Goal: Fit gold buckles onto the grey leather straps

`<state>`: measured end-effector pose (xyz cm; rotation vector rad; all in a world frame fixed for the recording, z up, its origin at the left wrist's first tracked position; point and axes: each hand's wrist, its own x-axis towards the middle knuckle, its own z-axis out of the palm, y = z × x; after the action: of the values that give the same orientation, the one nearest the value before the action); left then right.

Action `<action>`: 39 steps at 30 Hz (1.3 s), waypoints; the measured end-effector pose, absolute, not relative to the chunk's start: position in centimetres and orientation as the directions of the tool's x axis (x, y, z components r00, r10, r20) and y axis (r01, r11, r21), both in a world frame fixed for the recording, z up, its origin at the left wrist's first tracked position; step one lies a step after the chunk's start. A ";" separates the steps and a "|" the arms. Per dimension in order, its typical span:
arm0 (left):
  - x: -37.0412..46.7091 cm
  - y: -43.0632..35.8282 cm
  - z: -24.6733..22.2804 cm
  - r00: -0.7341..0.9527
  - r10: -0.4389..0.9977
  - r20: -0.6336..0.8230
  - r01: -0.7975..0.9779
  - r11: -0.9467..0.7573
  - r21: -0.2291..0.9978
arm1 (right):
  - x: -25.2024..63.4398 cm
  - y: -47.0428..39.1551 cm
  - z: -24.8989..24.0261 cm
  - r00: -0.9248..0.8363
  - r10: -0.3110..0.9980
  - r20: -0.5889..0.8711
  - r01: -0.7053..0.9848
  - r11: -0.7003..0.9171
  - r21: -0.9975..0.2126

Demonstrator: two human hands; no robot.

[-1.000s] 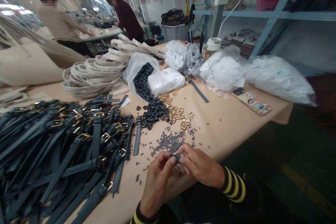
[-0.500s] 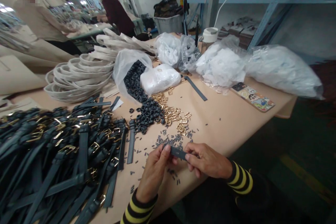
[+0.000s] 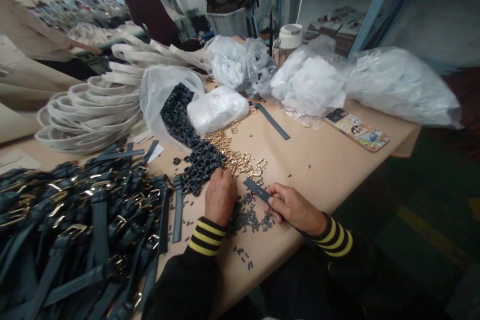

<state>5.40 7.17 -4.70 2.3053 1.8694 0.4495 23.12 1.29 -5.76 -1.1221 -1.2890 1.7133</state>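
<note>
My right hand (image 3: pixel 294 208) grips a dark leather strap (image 3: pixel 257 190) between thumb and fingers. The strap's far end points up and left, and a small slot shows in it. My left hand (image 3: pixel 221 196) is at the edge of the pile of dark leather loops (image 3: pixel 204 162), close to the gold buckles (image 3: pixel 243 161). Its fingers are curled down, and their tips are hidden behind the back of the hand. Small dark cylindrical pieces (image 3: pixel 250 217) lie scattered between my hands.
Finished buckled straps (image 3: pixel 101 220) are heaped at left, below coiled pale straps (image 3: pixel 90 110). An open plastic bag (image 3: pixel 150 95) spills loops. Stuffed plastic bags (image 3: pixel 307 82), a loose strap (image 3: pixel 273 122) and a phone in a cartoon case (image 3: pixel 358 130) lie farther back. Two people stand at upper left.
My left hand has let go of the strap and moved up and left to the loops and buckles. My right hand keeps the strap. The camera view has shifted slightly.
</note>
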 end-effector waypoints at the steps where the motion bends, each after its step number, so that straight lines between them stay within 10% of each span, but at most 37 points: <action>1: 5.1 7.1 -4.5 0.151 0.981 0.120 0.905 -0.186 0.382 | 23.1 1.3 -5.7 -0.374 0.900 -0.224 -0.033 -0.254 -0.967; 6: 3.2 5.4 -2.9 0.122 0.990 -0.069 0.732 -0.042 0.680 | 23.0 0.9 -5.0 -0.381 0.904 -0.193 -0.020 -0.217 -0.976; 10: 1.8 2.2 -1.5 0.139 0.931 -0.338 0.253 0.296 0.921 | 22.3 0.1 -4.0 -0.421 0.891 -0.168 0.003 -0.184 -0.983; 25: 2.2 -4.3 0.9 0.124 0.924 -0.362 0.012 0.364 0.931 | 18.8 -2.3 -3.2 -0.635 0.764 -0.113 -0.063 -0.196 -0.979; 33: 2.5 -5.5 0.3 0.098 0.991 -0.096 0.154 0.080 0.985 | 19.2 -2.7 -3.6 -0.663 0.733 -0.153 -0.208 -0.376 -0.903; 39: 2.5 -6.1 -1.0 0.090 0.922 -0.376 -0.045 0.381 0.923 | 19.2 -2.7 -3.2 -0.570 0.806 -0.159 -0.071 -0.241 -0.968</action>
<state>2.48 -6.07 -1.03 0.9140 1.2668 0.8931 19.24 -2.73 -3.18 -0.9116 -1.4071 1.8707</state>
